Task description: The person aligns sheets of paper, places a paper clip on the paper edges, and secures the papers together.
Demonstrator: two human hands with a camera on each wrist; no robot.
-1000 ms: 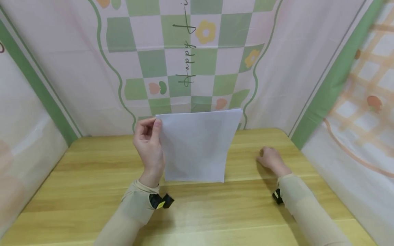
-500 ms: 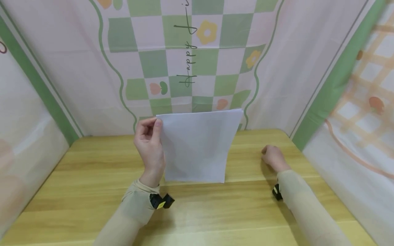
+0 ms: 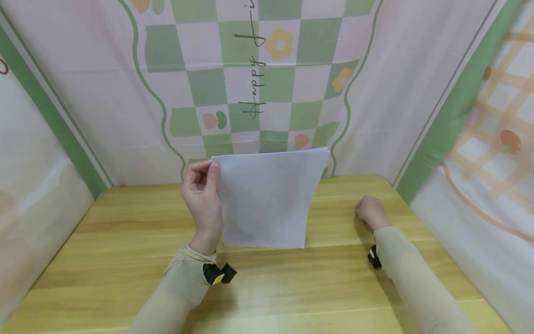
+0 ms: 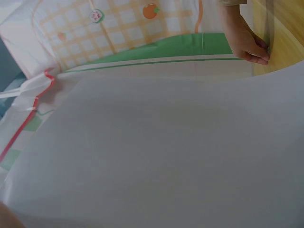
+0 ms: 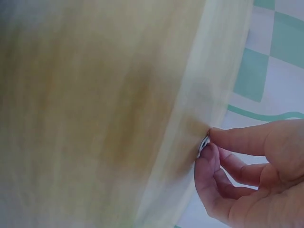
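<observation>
My left hand [image 3: 203, 199] pinches the upper left corner of a thin stack of white paper [image 3: 267, 199] between thumb and fingers. The paper stands upright in front of me, its lower edge low over the table, and a doubled edge shows at its top right corner. In the left wrist view the paper [image 4: 161, 147] fills most of the picture. Off to the right, my right hand [image 3: 372, 212] is low at the tabletop. The right wrist view shows its thumb and fingertips pinching a small silvery paper clip [image 5: 203, 145], mostly hidden by the fingers.
The wooden table [image 3: 267, 287] extends under both arms. Behind it hangs a green and white checked cloth [image 3: 277, 83], with further cloth at the left and right sides. Each wrist wears a small black camera, such as the left wrist camera [image 3: 219, 273].
My right hand has shifted a little to the right and away from the paper along the tabletop. The left hand and paper have stayed in place.
</observation>
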